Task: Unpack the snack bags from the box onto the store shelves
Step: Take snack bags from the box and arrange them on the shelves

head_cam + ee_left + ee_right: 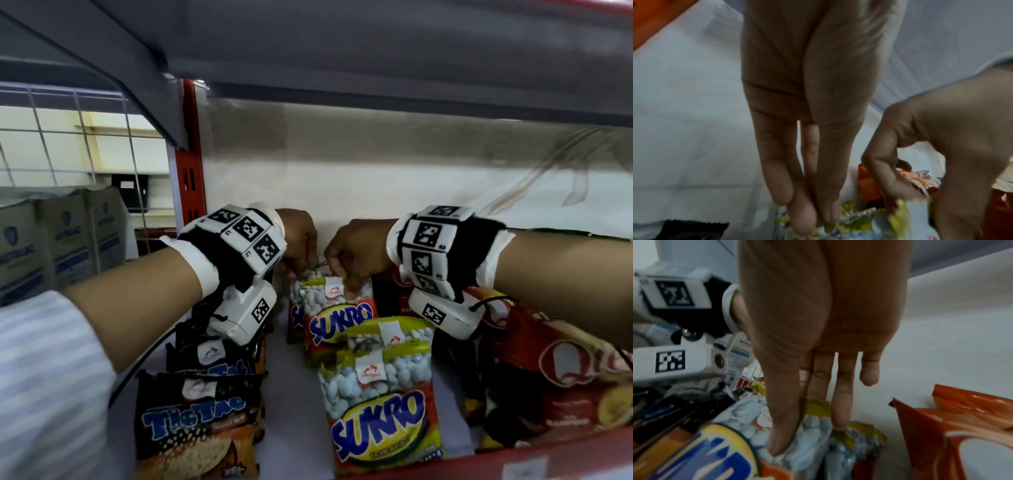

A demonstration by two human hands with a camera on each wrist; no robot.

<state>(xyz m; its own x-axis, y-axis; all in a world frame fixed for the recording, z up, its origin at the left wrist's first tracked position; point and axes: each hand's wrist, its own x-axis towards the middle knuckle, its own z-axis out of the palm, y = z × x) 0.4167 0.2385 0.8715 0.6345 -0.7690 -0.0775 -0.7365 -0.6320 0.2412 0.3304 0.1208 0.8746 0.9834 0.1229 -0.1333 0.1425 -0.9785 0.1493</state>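
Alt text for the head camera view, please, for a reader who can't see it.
Both hands, left hand and right hand, pinch the top of the rearmost Sukro bag in a row on a white shelf. Tic Tac bags line the left, red bags the right.

We see the right hand pinching the top of a Sukro bag, thumb in front and fingers behind; orange bags stand just to its right, the left wrist camera at left
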